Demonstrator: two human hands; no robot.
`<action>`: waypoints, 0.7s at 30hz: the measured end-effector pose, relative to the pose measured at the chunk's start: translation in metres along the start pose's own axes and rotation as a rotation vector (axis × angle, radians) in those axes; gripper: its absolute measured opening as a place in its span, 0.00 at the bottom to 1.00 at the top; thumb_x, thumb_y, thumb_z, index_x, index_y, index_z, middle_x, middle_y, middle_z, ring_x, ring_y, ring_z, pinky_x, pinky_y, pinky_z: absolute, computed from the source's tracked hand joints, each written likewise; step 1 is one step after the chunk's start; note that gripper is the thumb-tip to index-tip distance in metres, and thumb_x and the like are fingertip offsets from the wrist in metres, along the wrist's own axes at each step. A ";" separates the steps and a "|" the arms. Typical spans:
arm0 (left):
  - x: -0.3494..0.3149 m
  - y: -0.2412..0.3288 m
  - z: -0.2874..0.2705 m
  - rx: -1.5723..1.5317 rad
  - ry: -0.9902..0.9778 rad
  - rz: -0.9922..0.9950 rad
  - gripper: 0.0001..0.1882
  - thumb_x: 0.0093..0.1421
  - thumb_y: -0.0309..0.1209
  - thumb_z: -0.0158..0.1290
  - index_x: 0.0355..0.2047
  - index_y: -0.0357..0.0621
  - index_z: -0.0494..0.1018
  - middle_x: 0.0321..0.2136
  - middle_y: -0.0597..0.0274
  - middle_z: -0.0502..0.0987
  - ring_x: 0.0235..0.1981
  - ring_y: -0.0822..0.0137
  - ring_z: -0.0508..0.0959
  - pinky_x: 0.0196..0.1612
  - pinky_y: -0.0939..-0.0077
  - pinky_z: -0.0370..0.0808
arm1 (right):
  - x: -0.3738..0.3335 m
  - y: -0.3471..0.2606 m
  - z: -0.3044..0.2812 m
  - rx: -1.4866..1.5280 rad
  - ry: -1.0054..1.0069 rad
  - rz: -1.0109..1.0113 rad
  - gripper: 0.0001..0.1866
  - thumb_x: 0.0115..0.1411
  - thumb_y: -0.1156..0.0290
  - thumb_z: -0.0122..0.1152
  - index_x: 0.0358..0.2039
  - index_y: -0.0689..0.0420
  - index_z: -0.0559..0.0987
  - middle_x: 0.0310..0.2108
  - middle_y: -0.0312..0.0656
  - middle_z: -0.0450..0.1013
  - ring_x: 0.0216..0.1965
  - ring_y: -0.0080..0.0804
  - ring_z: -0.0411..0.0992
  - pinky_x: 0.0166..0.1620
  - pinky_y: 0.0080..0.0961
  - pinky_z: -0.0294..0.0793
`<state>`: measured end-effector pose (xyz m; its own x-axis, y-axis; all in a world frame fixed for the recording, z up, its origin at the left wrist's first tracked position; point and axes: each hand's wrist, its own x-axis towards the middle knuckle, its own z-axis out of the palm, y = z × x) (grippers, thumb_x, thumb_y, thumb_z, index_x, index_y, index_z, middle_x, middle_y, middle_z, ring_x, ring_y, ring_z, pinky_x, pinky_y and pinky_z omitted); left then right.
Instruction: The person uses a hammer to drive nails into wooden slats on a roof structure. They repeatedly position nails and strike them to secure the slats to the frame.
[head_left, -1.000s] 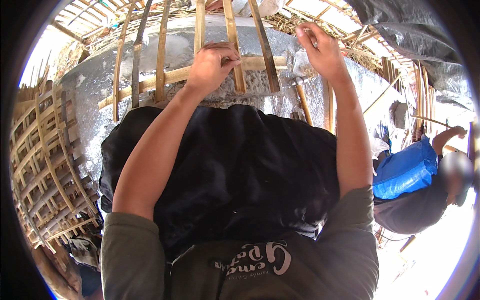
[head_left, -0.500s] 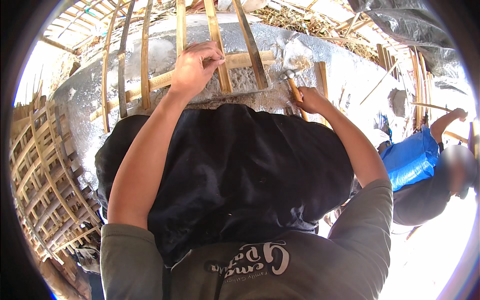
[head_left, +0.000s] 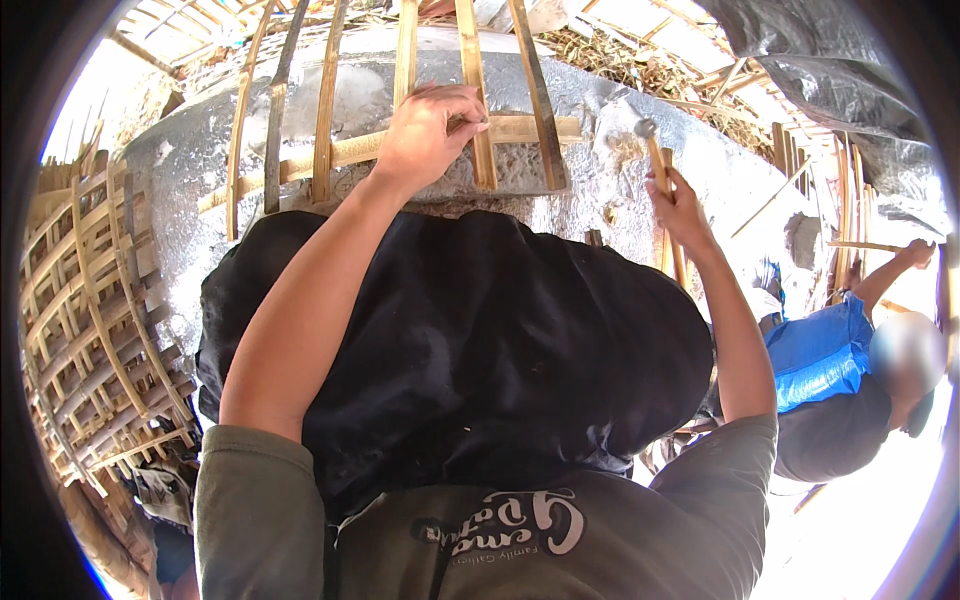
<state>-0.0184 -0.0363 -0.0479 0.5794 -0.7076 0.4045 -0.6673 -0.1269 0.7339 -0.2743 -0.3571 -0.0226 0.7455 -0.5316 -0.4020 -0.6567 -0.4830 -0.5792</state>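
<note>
Left hand (head_left: 428, 130) pinches down where an upright slat (head_left: 474, 95) crosses the horizontal slat (head_left: 350, 152) — fingers closed on the joint. Right hand (head_left: 680, 205) wraps a hammer (head_left: 655, 160), head up, handle near-vertical — off to the right of that joint, apart from it, over the grey mould (head_left: 620, 200).

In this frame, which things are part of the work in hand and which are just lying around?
In use:
- left hand pinching at the horizontal bamboo crossbar
- right hand gripping the wooden-handled small hammer
- upright bamboo slats
- large grey rounded form

Lying about:
- woven bamboo lattice basket
- person in blue
</note>
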 end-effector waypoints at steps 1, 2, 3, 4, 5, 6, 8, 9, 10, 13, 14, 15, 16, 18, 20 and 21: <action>-0.001 -0.001 -0.001 0.008 -0.006 -0.012 0.08 0.56 0.26 0.64 0.27 0.40 0.75 0.36 0.64 0.84 0.40 0.57 0.82 0.61 0.56 0.70 | -0.006 -0.019 -0.001 0.021 0.121 -0.014 0.19 0.71 0.56 0.55 0.53 0.57 0.76 0.24 0.37 0.72 0.25 0.23 0.69 0.32 0.28 0.71; -0.001 -0.001 0.000 0.009 -0.011 -0.020 0.08 0.56 0.26 0.64 0.27 0.40 0.75 0.37 0.64 0.84 0.40 0.57 0.82 0.61 0.56 0.70 | -0.006 -0.029 -0.011 0.018 0.138 -0.062 0.19 0.71 0.56 0.54 0.54 0.57 0.75 0.24 0.37 0.72 0.25 0.23 0.69 0.32 0.28 0.70; -0.001 -0.002 0.002 0.009 -0.003 -0.010 0.07 0.56 0.26 0.64 0.28 0.40 0.75 0.36 0.64 0.84 0.39 0.57 0.82 0.62 0.56 0.70 | -0.004 -0.037 -0.017 0.016 0.150 -0.109 0.19 0.72 0.57 0.54 0.54 0.57 0.75 0.24 0.37 0.72 0.25 0.23 0.69 0.32 0.28 0.70; 0.000 -0.003 0.003 0.009 0.005 -0.001 0.07 0.56 0.26 0.64 0.28 0.40 0.75 0.36 0.64 0.84 0.39 0.58 0.82 0.62 0.56 0.69 | -0.003 -0.045 -0.024 0.015 0.163 -0.156 0.19 0.72 0.57 0.53 0.54 0.56 0.75 0.24 0.37 0.72 0.24 0.22 0.69 0.32 0.27 0.70; -0.001 -0.003 0.003 0.012 0.014 0.007 0.07 0.56 0.26 0.64 0.28 0.40 0.75 0.36 0.64 0.84 0.39 0.58 0.82 0.63 0.55 0.69 | -0.008 -0.061 -0.026 0.040 0.166 -0.221 0.19 0.73 0.57 0.53 0.55 0.56 0.75 0.24 0.39 0.73 0.24 0.24 0.70 0.32 0.28 0.71; -0.001 -0.004 0.002 0.025 0.019 0.009 0.07 0.56 0.26 0.64 0.28 0.40 0.75 0.36 0.64 0.83 0.39 0.58 0.82 0.62 0.56 0.69 | -0.015 -0.082 -0.026 -0.012 0.171 -0.255 0.19 0.73 0.57 0.52 0.55 0.56 0.74 0.24 0.41 0.74 0.24 0.25 0.70 0.32 0.28 0.71; -0.001 -0.002 0.002 0.046 0.030 0.018 0.07 0.55 0.26 0.64 0.27 0.40 0.76 0.35 0.64 0.83 0.38 0.58 0.82 0.61 0.58 0.70 | -0.031 -0.124 -0.023 -0.118 0.184 -0.321 0.19 0.74 0.58 0.51 0.57 0.56 0.74 0.24 0.44 0.75 0.24 0.28 0.70 0.33 0.29 0.71; 0.000 -0.001 0.001 0.034 0.013 0.009 0.07 0.55 0.26 0.64 0.27 0.40 0.76 0.36 0.64 0.84 0.39 0.57 0.82 0.60 0.58 0.71 | -0.035 -0.133 -0.019 -0.192 0.183 -0.367 0.17 0.74 0.59 0.51 0.56 0.56 0.73 0.24 0.50 0.74 0.24 0.34 0.72 0.33 0.33 0.72; 0.000 0.001 0.000 0.023 -0.004 0.000 0.07 0.55 0.26 0.65 0.27 0.40 0.76 0.36 0.64 0.84 0.39 0.57 0.82 0.60 0.59 0.71 | -0.036 -0.134 -0.009 -0.240 0.240 -0.508 0.16 0.74 0.60 0.51 0.55 0.56 0.73 0.24 0.51 0.74 0.24 0.37 0.73 0.33 0.36 0.72; 0.002 0.001 -0.001 0.004 0.001 0.007 0.07 0.54 0.26 0.65 0.26 0.40 0.77 0.36 0.64 0.84 0.39 0.57 0.82 0.58 0.62 0.72 | -0.046 -0.147 0.020 -0.336 0.287 -0.776 0.13 0.74 0.62 0.51 0.51 0.57 0.71 0.23 0.54 0.73 0.24 0.47 0.76 0.32 0.45 0.73; 0.000 0.000 -0.002 0.006 0.011 0.010 0.07 0.54 0.27 0.65 0.26 0.40 0.77 0.36 0.64 0.84 0.39 0.57 0.82 0.58 0.62 0.72 | -0.054 -0.162 0.026 -0.325 0.216 -0.763 0.13 0.74 0.62 0.51 0.50 0.57 0.71 0.23 0.55 0.73 0.25 0.51 0.76 0.31 0.48 0.72; 0.000 0.003 -0.002 0.028 0.034 0.001 0.07 0.54 0.27 0.65 0.26 0.40 0.77 0.35 0.63 0.84 0.38 0.57 0.82 0.58 0.62 0.72 | -0.055 -0.168 0.030 -0.319 0.166 -0.754 0.12 0.73 0.62 0.51 0.49 0.57 0.70 0.23 0.56 0.73 0.25 0.54 0.76 0.31 0.50 0.72; 0.000 0.007 -0.001 0.050 0.057 -0.008 0.07 0.54 0.27 0.65 0.26 0.40 0.77 0.35 0.63 0.83 0.38 0.57 0.82 0.58 0.62 0.72 | -0.057 -0.173 0.033 -0.314 0.115 -0.743 0.12 0.73 0.63 0.51 0.48 0.57 0.69 0.22 0.56 0.73 0.25 0.57 0.76 0.30 0.51 0.72; -0.001 0.008 -0.001 0.086 0.078 -0.008 0.07 0.54 0.28 0.65 0.27 0.40 0.77 0.35 0.63 0.83 0.38 0.57 0.82 0.59 0.62 0.72 | -0.052 -0.173 0.041 -0.306 0.050 -0.740 0.11 0.73 0.63 0.51 0.47 0.57 0.68 0.22 0.57 0.74 0.26 0.61 0.75 0.30 0.53 0.71; 0.000 0.007 0.000 0.108 0.074 0.009 0.08 0.54 0.29 0.65 0.27 0.40 0.77 0.35 0.63 0.83 0.39 0.57 0.82 0.59 0.62 0.71 | -0.050 -0.174 0.046 -0.275 0.041 -0.671 0.11 0.73 0.63 0.51 0.47 0.57 0.68 0.21 0.57 0.74 0.26 0.63 0.75 0.29 0.54 0.70; -0.001 0.007 -0.001 0.105 0.048 -0.005 0.08 0.54 0.29 0.65 0.27 0.40 0.78 0.36 0.63 0.84 0.39 0.57 0.82 0.59 0.62 0.71 | -0.049 -0.174 0.049 -0.269 0.064 -0.672 0.11 0.73 0.63 0.51 0.47 0.57 0.68 0.21 0.57 0.74 0.25 0.62 0.75 0.28 0.54 0.70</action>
<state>-0.0231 -0.0356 -0.0420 0.6033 -0.6727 0.4285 -0.7081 -0.2044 0.6759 -0.1911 -0.2129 0.0630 0.9951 -0.0954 0.0266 -0.0704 -0.8699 -0.4882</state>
